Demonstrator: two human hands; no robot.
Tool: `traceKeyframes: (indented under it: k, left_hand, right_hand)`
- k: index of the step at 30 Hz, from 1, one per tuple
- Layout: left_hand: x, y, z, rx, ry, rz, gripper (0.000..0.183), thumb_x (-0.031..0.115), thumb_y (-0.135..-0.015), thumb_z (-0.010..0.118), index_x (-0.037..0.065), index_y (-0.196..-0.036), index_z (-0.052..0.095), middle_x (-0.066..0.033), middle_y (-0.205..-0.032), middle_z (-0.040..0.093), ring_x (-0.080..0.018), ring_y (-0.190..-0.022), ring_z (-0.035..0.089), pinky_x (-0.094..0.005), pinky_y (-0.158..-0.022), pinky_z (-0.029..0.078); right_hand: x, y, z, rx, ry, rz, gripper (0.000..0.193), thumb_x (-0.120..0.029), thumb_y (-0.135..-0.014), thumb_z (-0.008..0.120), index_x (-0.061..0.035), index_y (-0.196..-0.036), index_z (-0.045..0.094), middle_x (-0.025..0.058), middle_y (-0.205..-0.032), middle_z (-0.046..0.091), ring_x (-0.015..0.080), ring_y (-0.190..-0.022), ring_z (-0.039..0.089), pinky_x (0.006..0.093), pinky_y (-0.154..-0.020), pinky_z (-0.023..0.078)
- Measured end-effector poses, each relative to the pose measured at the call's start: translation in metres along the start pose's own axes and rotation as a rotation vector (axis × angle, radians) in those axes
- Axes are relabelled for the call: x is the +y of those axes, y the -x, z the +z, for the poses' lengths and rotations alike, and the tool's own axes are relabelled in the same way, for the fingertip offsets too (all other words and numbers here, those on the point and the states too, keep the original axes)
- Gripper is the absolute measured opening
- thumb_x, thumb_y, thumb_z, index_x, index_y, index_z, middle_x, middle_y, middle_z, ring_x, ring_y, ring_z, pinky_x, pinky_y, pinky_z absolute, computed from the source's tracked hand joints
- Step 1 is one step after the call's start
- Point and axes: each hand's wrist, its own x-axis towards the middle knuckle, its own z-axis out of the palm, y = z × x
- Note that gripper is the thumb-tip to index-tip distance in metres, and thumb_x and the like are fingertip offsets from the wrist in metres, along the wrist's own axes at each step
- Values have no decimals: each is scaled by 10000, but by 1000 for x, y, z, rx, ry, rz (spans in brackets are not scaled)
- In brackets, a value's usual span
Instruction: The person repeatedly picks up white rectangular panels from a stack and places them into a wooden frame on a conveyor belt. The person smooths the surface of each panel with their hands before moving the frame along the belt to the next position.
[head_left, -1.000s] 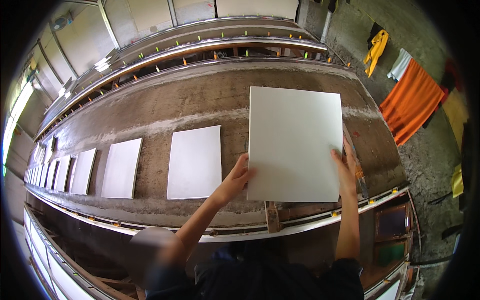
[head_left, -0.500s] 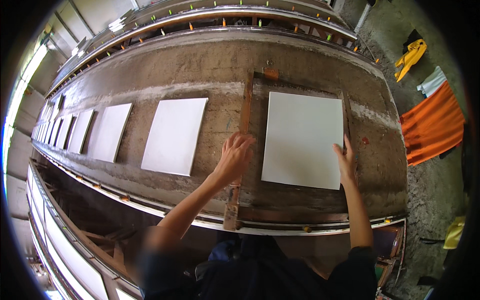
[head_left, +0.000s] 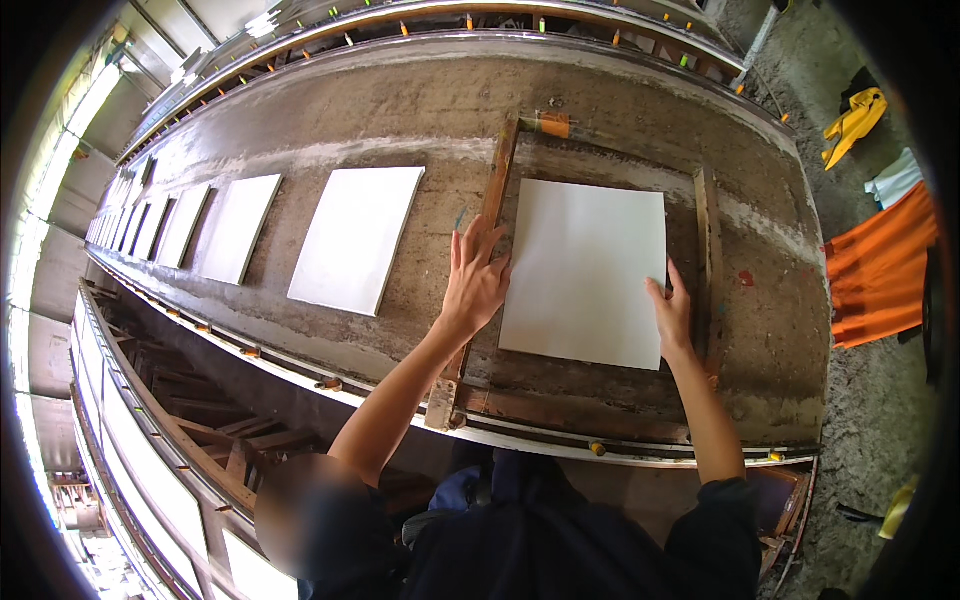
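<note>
A white rectangular panel (head_left: 583, 275) lies within a wooden frame (head_left: 708, 250) on the long brown table. My left hand (head_left: 475, 275) is at the panel's left edge, over the frame's left bar, with its fingers spread. On the right side, my right hand (head_left: 674, 315) has its thumb against the panel's edge and the fingers beside it, between panel and right bar. Any part of the fingers under the panel is hidden. To the left lies another white panel (head_left: 355, 240), apart from the frame.
More white panels (head_left: 240, 228) run in a row down the brown table (head_left: 400, 110). Small orange and green pegs line the rails behind. An orange cloth (head_left: 880, 270) and a yellow garment (head_left: 855, 125) lie to the right. Another long table stands at lower left.
The panel has shifted left within the frame, nearer its left bar, and both hands have moved along with it. My left hand's fingers are more spread. The whole view has also shifted slightly.
</note>
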Motion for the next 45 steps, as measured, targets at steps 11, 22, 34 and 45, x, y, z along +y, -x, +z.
traceKeyframes:
  k: [11,22,34,45]
  left_hand:
    - [-2,1,-2,-40,13,7,267,244,-828,633,44,-999,683,-102,-1394,340,-337,-1368,156,-591,-1107,133]
    - [3,1,4,-10,-106,53,168,194,-824,622,74,-922,684,-100,-1372,336,-326,-1380,126,-695,-1057,34]
    - [6,-1,0,-25,-110,155,198,23,-767,618,-26,-958,625,-159,-1324,359,-366,-1353,182,-733,-1039,61]
    - [12,2,11,-23,-350,186,278,-37,-715,622,-3,-990,599,-139,-1284,358,-355,-1342,213,-700,-1053,144]
  right_hand:
    - [9,4,9,62,-4,-11,598,-153,-874,602,-82,-1414,356,19,-971,606,61,-747,514,233,-689,437]
    - [19,7,7,123,306,-170,594,-237,-878,598,9,-1369,372,203,-1277,529,267,-1133,551,343,-943,421]
    - [22,14,12,226,486,-319,557,-196,-865,607,47,-1323,404,243,-1248,521,354,-1165,503,393,-971,406]
    - [42,-5,17,314,815,-487,533,-193,-834,634,20,-1286,447,181,-1035,462,338,-988,430,459,-897,387]
